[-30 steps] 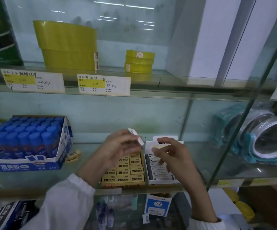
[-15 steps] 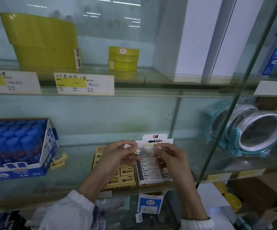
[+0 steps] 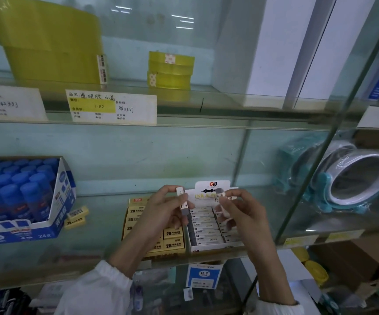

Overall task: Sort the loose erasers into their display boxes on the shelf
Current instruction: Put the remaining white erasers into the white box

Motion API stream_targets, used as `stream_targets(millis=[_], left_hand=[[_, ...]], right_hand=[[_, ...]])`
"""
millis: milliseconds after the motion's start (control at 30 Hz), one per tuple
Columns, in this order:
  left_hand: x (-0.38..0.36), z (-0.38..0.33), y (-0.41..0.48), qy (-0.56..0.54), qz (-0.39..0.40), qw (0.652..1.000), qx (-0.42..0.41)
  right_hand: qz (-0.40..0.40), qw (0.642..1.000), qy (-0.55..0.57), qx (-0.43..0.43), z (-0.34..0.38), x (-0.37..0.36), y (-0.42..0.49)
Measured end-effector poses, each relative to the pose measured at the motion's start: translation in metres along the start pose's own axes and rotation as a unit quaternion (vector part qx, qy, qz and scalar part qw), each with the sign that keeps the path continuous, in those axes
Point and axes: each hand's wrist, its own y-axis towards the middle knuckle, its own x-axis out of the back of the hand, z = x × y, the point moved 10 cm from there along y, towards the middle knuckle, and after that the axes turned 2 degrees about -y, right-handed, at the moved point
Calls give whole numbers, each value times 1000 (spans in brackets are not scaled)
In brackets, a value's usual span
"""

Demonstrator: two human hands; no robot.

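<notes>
Sorting unfinished: left hand (image 3: 161, 215) pinches white eraser (image 3: 182, 201), right hand (image 3: 246, 215) pinches second eraser (image 3: 220, 192) above white box (image 3: 218, 246); yellow erasers (image 3: 77, 212) lie loose on shelf (image 3: 99, 235).

883307, price label (image 3: 111, 108); 2B, yellow erasers (image 3: 171, 245)

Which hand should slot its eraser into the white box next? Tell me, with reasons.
Probably the right hand: it hangs directly over the white box, pinching a grey-tipped eraser. The left hand holds a second eraser over the yellow box, beside the target.
</notes>
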Motion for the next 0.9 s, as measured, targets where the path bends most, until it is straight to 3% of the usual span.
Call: stream_targets(millis=[167,267,467,667,800,900], left_hand=[[2,5,0,-34,-3,999,5],[2,3,-1,-29,-5,1000,-11],[-15,-10,-2,-1,40,999,-37],[-22,-1,-3,-3,37,999,2],[-19,3,-4,-11,22,1000,14],[-19,5,-5,-3,23,1000,15]], right_hand=[[28,971,-229,63,8,14,3],[82,951,-295,52,-3,8,3],[128,932,-339,28,-21,2,6],[67,931,-354,61,-14,6,9],[73,904,-417,62,-13,-2,5],[94,922,-374,43,-17,0,-1]])
